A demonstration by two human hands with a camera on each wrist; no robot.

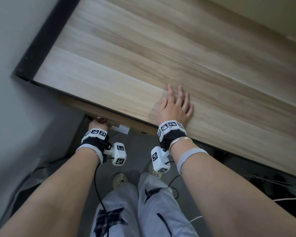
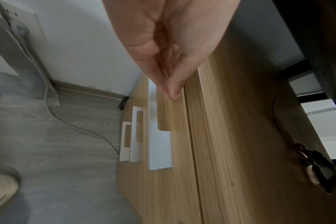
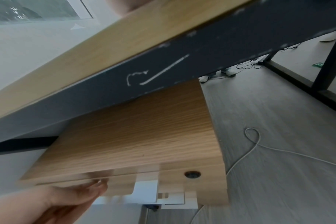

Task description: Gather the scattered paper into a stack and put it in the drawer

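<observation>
No paper shows in any view. The top drawer (image 2: 179, 144) of the wooden cabinet (image 3: 134, 136) under the desk has a white handle (image 2: 159, 148) and looks pushed in nearly flush. My left hand (image 1: 98, 123) reaches under the desk's front edge. Its straight fingertips (image 2: 173, 92) touch the drawer front by the handle (image 1: 121, 130). The same hand (image 3: 71, 200) appears at the cabinet's front in the right wrist view. My right hand (image 1: 175, 106) lies flat, fingers spread, on the wooden desk top (image 1: 143, 57) near its front edge and holds nothing.
A grey wall (image 1: 10, 48) stands close on the left. Two lower drawers with white handles (image 2: 137, 133) sit beneath the top one. Cables (image 3: 255, 145) trail over the grey floor. Black desk legs (image 3: 326, 65) stand at the right, and my feet (image 1: 120, 181) are just below.
</observation>
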